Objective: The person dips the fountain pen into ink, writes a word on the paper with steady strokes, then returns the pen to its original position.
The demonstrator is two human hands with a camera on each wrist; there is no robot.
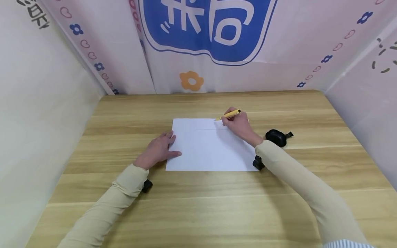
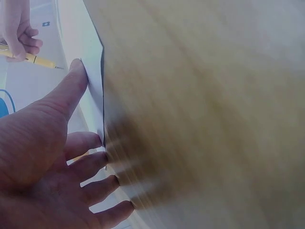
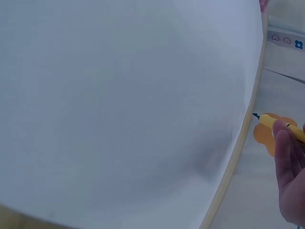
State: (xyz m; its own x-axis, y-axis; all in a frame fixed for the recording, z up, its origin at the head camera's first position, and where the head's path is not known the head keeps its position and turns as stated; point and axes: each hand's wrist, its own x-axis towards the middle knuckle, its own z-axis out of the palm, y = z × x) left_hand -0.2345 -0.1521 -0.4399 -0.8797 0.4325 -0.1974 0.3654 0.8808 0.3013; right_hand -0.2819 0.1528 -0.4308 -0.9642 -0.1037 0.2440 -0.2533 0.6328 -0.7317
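A sheet of white paper (image 1: 204, 151) lies on the wooden table, with one thin straight line (image 1: 211, 130) drawn across its upper part. My right hand (image 1: 238, 124) grips a yellow pen (image 1: 231, 114) near the paper's top edge. The pen's dark tip points left and down; whether it touches the paper I cannot tell. At the paper's left edge my left hand (image 1: 158, 150) lies with fingers spread, its thumb over the sheet. In the left wrist view, the left thumb (image 2: 71, 88) touches the paper (image 2: 95, 62) and the other fingers reach past its edge.
A black rounded case (image 1: 276, 137) with a short strap lies on the wooden table (image 1: 201, 206), right of the paper. A printed curtain (image 1: 263, 75) hangs behind the table, and pale sheets stand at both sides. Each wrist bears a small black camera (image 1: 147, 186).
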